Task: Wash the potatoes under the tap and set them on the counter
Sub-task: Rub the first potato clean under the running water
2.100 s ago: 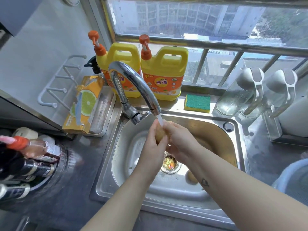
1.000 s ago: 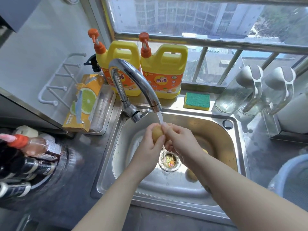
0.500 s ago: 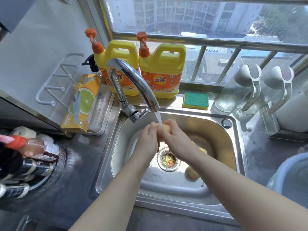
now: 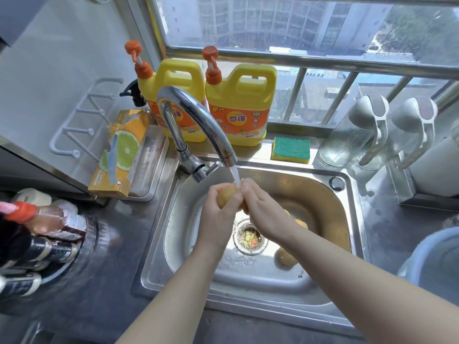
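Hands meet above the stainless-steel sink (image 4: pixel 173 244): the left hand (image 4: pixel 218 217) and right hand (image 4: pixel 265 212) both grip one wet yellow-brown potato (image 4: pixel 227 194) under the thin water stream (image 4: pixel 235 176) from the curved chrome tap (image 4: pixel 198 115) at the sink's back rim. Another yellow potato (image 4: pixel 285 256) lies inside the sink, right of its drain.
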A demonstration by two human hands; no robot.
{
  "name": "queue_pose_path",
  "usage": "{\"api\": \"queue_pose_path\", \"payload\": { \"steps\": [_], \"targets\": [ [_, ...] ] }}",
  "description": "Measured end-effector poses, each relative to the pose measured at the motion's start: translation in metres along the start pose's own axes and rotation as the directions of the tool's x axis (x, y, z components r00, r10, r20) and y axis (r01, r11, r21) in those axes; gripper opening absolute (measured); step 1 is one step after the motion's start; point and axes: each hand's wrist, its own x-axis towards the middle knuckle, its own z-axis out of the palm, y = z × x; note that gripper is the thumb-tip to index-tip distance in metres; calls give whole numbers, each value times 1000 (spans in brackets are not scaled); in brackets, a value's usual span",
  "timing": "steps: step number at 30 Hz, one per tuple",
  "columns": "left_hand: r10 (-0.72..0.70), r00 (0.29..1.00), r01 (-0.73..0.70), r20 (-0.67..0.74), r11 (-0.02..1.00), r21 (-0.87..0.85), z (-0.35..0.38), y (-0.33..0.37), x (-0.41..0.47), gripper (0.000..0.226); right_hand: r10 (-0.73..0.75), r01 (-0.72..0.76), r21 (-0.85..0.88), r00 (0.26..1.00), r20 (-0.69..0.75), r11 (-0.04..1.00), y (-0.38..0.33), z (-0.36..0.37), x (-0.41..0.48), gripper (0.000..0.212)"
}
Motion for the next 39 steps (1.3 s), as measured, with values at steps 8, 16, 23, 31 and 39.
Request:
{"api": "queue_pose_path", "payload": {
  "steps": [8,16,23,31,39],
  "targets": [
    [-218,964,208,-154,975,-73,8,24,18,25,-86,102,-256,994,73,961,1,5,-17,50],
    [-118,991,124,-64,987,102,6,16,12,38,40,-51,-118,995,-93,992,5,1,-5,39],
    [-21,969,-39,246,972,233,-7,3,-2,44,265,-273,211,962,65,939,-8,-14,0,41],
    [-56,996,62,-70,994,88,21,10,13,30,193,-191,143,981,2,971,1,-3,-2,44],
    [-207,968,236,140,942,-239,11,18,3,32,282,-280,218,959,26,935,-10,-16,-1,42]
  ]
}}
